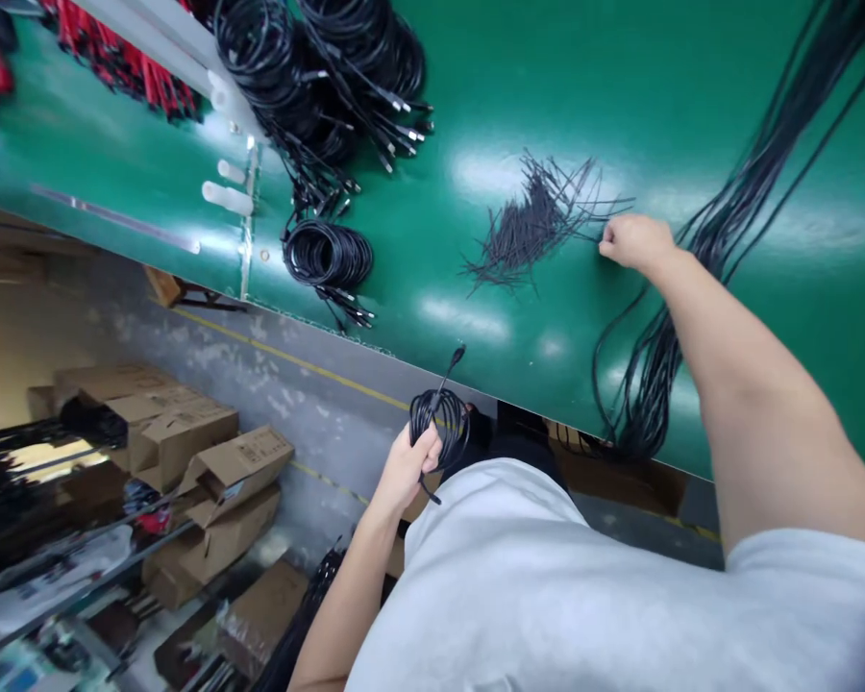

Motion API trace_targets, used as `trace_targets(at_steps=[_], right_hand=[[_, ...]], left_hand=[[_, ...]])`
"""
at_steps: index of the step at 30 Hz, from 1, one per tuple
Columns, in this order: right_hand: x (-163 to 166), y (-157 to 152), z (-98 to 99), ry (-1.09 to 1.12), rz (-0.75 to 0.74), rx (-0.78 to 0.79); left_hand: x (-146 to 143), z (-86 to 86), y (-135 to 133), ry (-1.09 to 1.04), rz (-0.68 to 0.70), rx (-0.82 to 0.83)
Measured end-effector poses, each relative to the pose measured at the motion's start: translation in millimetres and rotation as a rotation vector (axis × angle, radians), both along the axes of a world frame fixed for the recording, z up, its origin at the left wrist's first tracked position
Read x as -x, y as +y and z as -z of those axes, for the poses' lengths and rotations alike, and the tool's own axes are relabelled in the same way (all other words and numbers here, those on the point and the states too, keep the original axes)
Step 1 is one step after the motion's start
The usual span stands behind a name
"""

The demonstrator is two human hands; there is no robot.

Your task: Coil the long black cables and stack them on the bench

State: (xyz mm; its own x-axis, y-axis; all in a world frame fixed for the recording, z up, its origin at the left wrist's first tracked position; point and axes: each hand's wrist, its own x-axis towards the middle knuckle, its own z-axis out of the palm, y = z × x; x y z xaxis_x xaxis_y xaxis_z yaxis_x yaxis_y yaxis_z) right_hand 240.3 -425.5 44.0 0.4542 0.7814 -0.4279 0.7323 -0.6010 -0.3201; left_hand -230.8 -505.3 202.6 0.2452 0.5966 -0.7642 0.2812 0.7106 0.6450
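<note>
My left hand (412, 466) is closed around a coiled black cable (451, 415) in front of my body, just off the table edge. One plug end of that cable sticks up above the coil, and the other end hangs below my fingers. Over the green table, my right hand (638, 242) is pinched at the right side of a loose pile of thin black twist ties (526, 226). A dark tie shows at its fingertips, though the fingers hide most of it. Long uncoiled black cables (721, 226) run beneath my right forearm and droop at the near edge.
Finished cable coils (324, 255) lie on the green table (505, 86) at left, with larger coil heaps (360, 58) behind. A white rail (151, 34) and red cables (126, 62) are farther left. Cardboard boxes (180, 432) stand on the floor.
</note>
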Motion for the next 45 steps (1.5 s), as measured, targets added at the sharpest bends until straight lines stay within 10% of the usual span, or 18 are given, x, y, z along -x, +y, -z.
trace_targets(at_steps=[7,10,13,18,23,29,37,45], right_hand=[[48,-77,-38.6,-0.073,0.107,-0.292],[121,-148,-67.1,0.347,0.289,-0.483],[216,-198,-87.7,0.911,0.222,-0.278],[308,-180,-91.7,1.389,0.482,-0.332],[311,-154,-95.8,1.418,0.596,-0.505],[329,-158,-104.6,1.151,0.219,-0.448],[334,-166,-115.3,-0.002,-0.613,-0.806],[329,-149,-132.3,-0.15,-1.169,-0.808]], left_hand=[[-23,0.4,-1,-0.068,-0.03,-0.06],[-35,3.6,0,-0.119,0.0,-0.078],[-43,4.1,-1,-0.21,0.158,-0.087],[-49,2.5,-12,-0.302,0.514,-0.028],[-36,9.6,-25,-0.342,0.266,-0.138],[-3,10.2,-29,-0.188,0.298,-0.344],[23,15.3,-31,-0.087,0.354,-0.38],[35,18.4,-27,-0.237,0.298,-0.369]])
